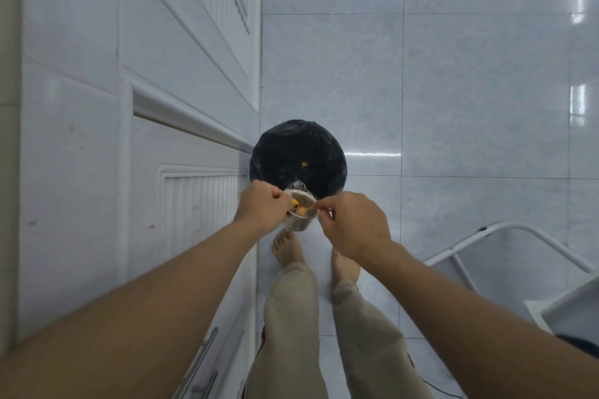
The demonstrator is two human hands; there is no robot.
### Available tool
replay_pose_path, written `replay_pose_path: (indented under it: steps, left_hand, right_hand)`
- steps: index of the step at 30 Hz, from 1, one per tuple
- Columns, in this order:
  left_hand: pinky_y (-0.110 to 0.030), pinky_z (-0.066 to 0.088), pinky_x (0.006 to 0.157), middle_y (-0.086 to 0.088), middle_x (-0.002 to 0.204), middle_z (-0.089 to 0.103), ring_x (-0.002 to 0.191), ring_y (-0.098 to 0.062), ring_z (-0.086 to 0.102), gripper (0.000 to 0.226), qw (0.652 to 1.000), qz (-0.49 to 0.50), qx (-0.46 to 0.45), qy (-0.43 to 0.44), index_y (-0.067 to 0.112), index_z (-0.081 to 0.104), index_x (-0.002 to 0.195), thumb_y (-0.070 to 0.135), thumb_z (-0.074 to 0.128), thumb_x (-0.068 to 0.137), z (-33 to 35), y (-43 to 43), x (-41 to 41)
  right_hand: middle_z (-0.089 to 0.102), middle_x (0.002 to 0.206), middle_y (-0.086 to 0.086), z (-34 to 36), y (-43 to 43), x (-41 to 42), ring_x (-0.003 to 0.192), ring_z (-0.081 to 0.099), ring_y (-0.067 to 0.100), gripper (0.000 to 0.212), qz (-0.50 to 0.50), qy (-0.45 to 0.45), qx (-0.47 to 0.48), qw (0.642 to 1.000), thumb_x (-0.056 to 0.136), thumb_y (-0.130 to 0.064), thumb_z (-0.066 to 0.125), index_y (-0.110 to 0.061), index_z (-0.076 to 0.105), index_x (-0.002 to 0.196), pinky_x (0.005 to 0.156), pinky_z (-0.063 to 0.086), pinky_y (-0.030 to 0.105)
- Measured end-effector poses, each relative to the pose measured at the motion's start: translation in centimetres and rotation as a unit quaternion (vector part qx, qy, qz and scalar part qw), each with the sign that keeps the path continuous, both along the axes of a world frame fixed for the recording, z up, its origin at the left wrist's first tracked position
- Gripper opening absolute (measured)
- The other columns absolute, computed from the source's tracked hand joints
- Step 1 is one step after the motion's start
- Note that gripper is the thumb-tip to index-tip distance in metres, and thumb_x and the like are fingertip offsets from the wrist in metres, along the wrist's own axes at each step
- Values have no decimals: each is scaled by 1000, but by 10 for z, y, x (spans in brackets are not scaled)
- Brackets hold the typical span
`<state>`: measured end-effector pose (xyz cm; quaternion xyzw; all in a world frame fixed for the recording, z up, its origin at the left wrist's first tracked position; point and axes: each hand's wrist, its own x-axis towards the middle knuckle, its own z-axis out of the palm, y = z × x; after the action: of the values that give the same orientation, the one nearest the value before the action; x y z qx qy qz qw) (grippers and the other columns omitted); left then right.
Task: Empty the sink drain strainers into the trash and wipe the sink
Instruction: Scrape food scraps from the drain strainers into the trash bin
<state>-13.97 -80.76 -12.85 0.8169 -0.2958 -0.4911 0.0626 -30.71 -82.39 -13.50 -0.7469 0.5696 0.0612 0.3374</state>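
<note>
A small perforated metal drain strainer with a white mesh net and orange-yellow food scraps inside is held over the near rim of a round trash bin lined with a black bag. My left hand grips the strainer's left rim. Fingers of my right hand pinch the net at the strainer's right rim. One orange scrap lies inside the bin. The sink is out of view.
White cabinet doors run along the left, close to the bin. My bare feet stand on the pale tiled floor just behind the bin. A white metal step stool stands at the right.
</note>
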Motion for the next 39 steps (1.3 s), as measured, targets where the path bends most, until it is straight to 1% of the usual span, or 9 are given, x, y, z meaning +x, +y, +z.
replay_pose_path:
  steps: [5,7,10,14,21,24,31,34,39]
  left_hand:
    - [-32,59,67,-13,76,72,74,-26,72,22,1000,-2,4,-8,4,77,85,18,62,95,-2,-2,1]
    - [-31,58,67,-13,77,72,74,-25,71,22,1000,1,8,-9,4,76,85,18,62,96,-2,-2,0]
    - [-29,57,65,-13,75,72,70,-22,69,23,1000,-1,8,-8,5,76,82,17,61,95,0,-2,-2]
    - [-36,62,73,-13,76,73,70,-23,71,22,1000,-12,11,14,5,77,85,16,61,95,2,-2,-6]
    - [-39,63,73,-12,71,72,64,-21,69,22,1000,-7,13,-2,4,78,84,16,63,94,0,1,-5]
    - [-42,63,74,-14,71,73,67,-25,71,21,1000,-4,17,0,4,78,83,15,62,92,1,3,-4]
    - [-43,63,76,-14,73,73,65,-22,70,19,1000,-7,23,-1,4,78,85,14,63,92,-1,7,-4]
    - [-43,63,76,-13,72,73,68,-24,71,19,1000,-9,20,-1,4,78,84,15,64,92,-1,7,-6]
    - [-42,63,75,-12,69,73,67,-24,72,19,1000,-11,21,4,5,78,80,14,64,91,-2,8,-6]
  right_hand:
    - [72,75,-10,1,-1,-4,53,54,10,19,-58,-14,-46,997,94,-31,59,-31,78,95,49,46,17]
    - [72,75,-13,2,-2,-6,51,53,7,20,-67,-11,-34,997,91,-35,59,-32,78,92,50,44,14]
    - [72,75,-15,3,0,-6,49,55,7,22,-48,-3,15,999,89,-41,59,-33,79,91,52,53,21]
    - [73,80,-9,-3,1,-2,57,59,12,25,6,25,69,997,95,-37,55,-31,79,99,57,57,25]
    - [68,77,-8,-5,9,-7,59,57,13,19,-30,10,-22,999,96,-31,58,-31,77,100,55,56,28]
    - [62,74,-7,-5,9,-14,56,52,12,18,-49,18,-48,997,95,-27,59,-30,75,100,50,50,23]
    - [74,79,-13,2,5,-15,53,54,6,21,-92,-13,-30,995,91,-37,58,-32,79,95,51,41,12]
    - [71,72,-14,2,5,-12,49,52,6,23,-64,-14,10,998,91,-44,59,-32,79,91,50,45,14]
    - [73,78,-10,2,7,-7,54,55,10,20,-81,-4,-21,997,95,-33,58,-30,77,101,53,50,18]
